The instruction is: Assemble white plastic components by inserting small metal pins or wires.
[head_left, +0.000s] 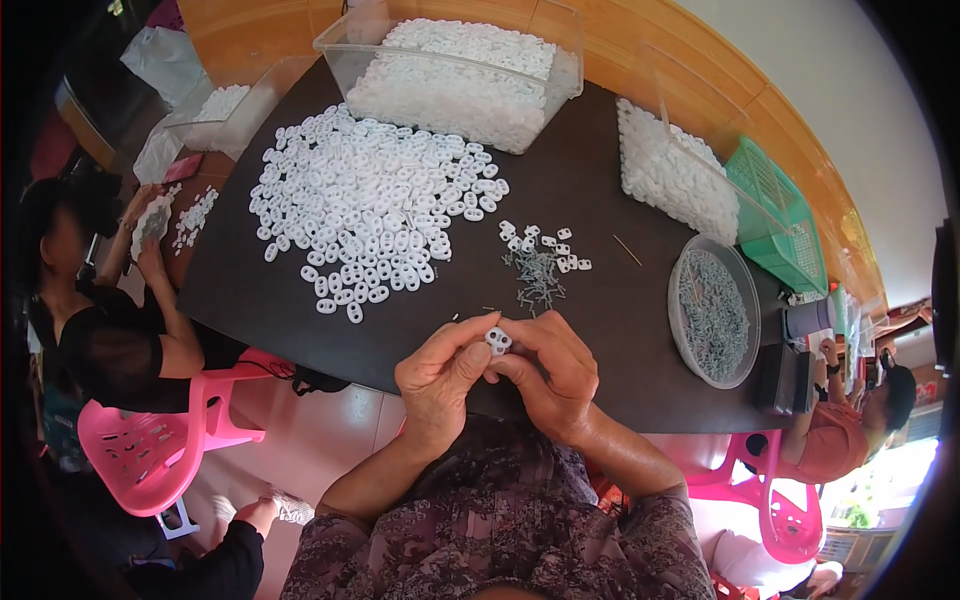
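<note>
Just over the table's near edge, my left hand (438, 388) and my right hand (556, 378) meet, closed around a small white plastic piece with dark holes (498, 341). Thumbs and fingertips of both hands press it from either side and cover part of it. Beyond my fingers lies a little heap of grey screws (538, 278), with several small white two-hole blocks (565, 250) at its far side. To the left spreads a large pile of white oval two-hole pieces (365, 190).
A clear bin (335, 45) full of white pieces stands at the back. Rightward are another clear bin (690, 90), a green basket (800, 230), a round tub of screws (745, 375) and a thin stick (627, 250). Co-workers sit left (110, 290) and right (835, 435); pink chairs (150, 450) flank the table.
</note>
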A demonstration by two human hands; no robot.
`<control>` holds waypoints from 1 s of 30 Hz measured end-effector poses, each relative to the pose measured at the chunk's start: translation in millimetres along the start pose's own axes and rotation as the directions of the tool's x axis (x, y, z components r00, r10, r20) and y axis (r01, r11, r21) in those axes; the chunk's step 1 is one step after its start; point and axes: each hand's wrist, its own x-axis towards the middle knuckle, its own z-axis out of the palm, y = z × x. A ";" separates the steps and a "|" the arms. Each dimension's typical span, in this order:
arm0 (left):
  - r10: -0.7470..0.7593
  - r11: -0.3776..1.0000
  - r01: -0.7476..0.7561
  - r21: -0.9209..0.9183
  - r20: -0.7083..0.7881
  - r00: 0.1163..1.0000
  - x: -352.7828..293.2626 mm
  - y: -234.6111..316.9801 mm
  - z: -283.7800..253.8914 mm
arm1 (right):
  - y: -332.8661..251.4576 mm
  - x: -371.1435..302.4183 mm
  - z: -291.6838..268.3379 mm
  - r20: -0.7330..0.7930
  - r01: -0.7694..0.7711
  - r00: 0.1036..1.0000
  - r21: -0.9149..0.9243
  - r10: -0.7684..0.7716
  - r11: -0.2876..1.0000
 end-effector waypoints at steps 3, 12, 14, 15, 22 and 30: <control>0.063 0.998 -0.063 0.009 -0.008 0.998 -2.4 -7.0 -0.7 | -1.6 0.2 1.2 -0.017 0.018 1.000 -0.006 -0.018 1.000; 0.172 0.984 -0.174 -0.029 -0.079 0.982 -8.9 -13.7 4.0 | -2.4 -4.0 5.8 -0.038 0.080 0.996 0.004 -0.080 0.997; 0.198 0.980 -0.199 -0.001 -0.102 0.975 -9.4 -14.8 3.8 | -1.7 -4.5 7.5 -0.053 0.103 0.993 0.003 -0.103 0.995; 0.197 0.980 -0.198 -0.001 -0.102 0.975 -9.3 -14.3 3.9 | -1.8 -4.1 8.1 -0.057 0.108 0.993 0.011 -0.107 0.994; 0.212 0.977 -0.212 0.011 -0.125 0.969 -9.5 -6.1 6.5 | -12.1 -2.7 8.8 -0.023 0.047 0.999 0.039 -0.046 0.998; 0.202 0.979 -0.201 0.023 -0.123 0.972 -15.5 -4.6 10.5 | -11.3 -8.9 14.6 -0.088 0.108 0.990 -0.034 -0.111 0.994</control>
